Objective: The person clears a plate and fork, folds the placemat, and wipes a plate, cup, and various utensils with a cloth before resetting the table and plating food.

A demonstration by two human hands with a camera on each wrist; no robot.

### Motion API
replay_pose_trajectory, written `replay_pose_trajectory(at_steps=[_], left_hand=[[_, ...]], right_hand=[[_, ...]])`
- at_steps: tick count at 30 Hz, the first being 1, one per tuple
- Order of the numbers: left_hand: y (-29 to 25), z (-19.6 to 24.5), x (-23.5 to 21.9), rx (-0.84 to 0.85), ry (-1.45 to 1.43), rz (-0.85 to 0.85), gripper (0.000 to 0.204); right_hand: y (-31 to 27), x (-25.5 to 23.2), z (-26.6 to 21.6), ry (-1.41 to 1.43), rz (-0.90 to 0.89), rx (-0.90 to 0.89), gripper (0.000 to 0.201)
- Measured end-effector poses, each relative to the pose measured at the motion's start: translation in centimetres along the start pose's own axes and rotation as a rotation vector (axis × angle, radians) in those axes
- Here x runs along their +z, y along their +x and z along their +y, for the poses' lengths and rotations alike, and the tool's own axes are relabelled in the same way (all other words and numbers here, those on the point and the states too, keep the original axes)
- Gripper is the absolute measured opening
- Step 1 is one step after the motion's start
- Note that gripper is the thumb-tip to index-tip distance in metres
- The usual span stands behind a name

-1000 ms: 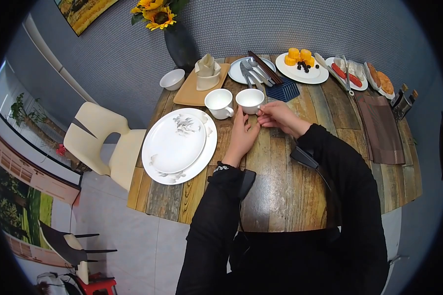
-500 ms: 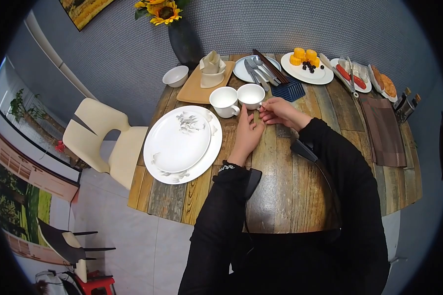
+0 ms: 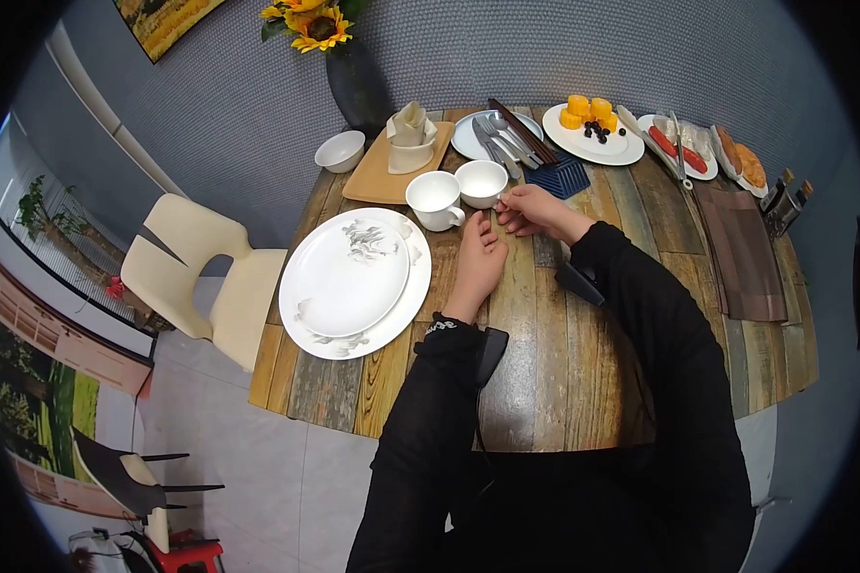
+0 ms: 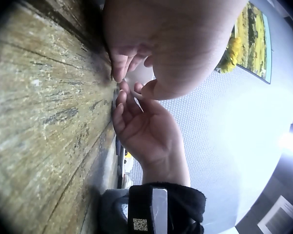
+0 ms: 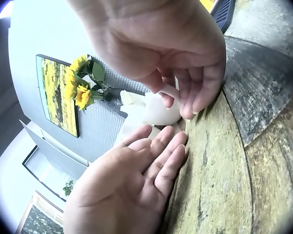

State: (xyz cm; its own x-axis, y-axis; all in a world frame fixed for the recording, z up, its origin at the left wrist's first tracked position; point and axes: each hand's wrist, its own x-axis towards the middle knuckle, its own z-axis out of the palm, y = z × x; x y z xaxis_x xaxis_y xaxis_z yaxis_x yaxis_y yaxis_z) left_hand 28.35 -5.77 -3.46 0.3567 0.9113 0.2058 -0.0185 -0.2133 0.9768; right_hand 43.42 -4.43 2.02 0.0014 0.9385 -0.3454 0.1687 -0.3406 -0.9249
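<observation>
Two round white ceramic cups [image 3: 428, 203] stand side by side on the brown wood-plank table [image 3: 526, 372]. The right hand [image 3: 539, 212] pinches the right cup's handle; the left hand [image 3: 481, 260], fingers relaxed, seems just short of touching.

Dining area, wood-plank table [image 3: 564, 372], stacked plates [image 3: 346, 282], cream chair [image 3: 172, 277], sunflowers [image 3: 320, 31]

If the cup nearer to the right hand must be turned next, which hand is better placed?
Probably the right hand: it pinches the handle of that cup, while the left hand holds nothing.
</observation>
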Motion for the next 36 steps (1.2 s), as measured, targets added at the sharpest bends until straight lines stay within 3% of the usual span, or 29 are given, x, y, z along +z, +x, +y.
replay_pose_trajectory(at_steps=[6, 11, 15, 21, 36], left_hand=[[0.0, -0.3, -0.3, 0.004, -0.041, -0.059, 0.043], [-0.5, 0.4, -0.2, 0.036, -0.048, -0.106, 0.019], [-0.8, 1.4, -0.3, -0.019, -0.063, -0.138, 0.019], [-0.9, 1.7, -0.6, -0.027, -0.044, -0.169, 0.024], [-1.2, 2.2, -0.6, -0.072, -0.101, -0.213, 0.022]], right_hand=[[-0.8, -0.2, -0.2, -0.108, 0.08, -0.054, 0.026], [-2.0, -1.0, -0.4, -0.307, 0.092, -0.236, 0.018], [-3.6, -1.6, -0.7, -0.364, 0.089, -0.265, 0.015], [-5.7, -2.7, 0.2, -0.439, -0.052, -0.294, 0.018], [-11.9, -6.5, 1.9, -0.241, -0.181, -0.329, 0.016]])
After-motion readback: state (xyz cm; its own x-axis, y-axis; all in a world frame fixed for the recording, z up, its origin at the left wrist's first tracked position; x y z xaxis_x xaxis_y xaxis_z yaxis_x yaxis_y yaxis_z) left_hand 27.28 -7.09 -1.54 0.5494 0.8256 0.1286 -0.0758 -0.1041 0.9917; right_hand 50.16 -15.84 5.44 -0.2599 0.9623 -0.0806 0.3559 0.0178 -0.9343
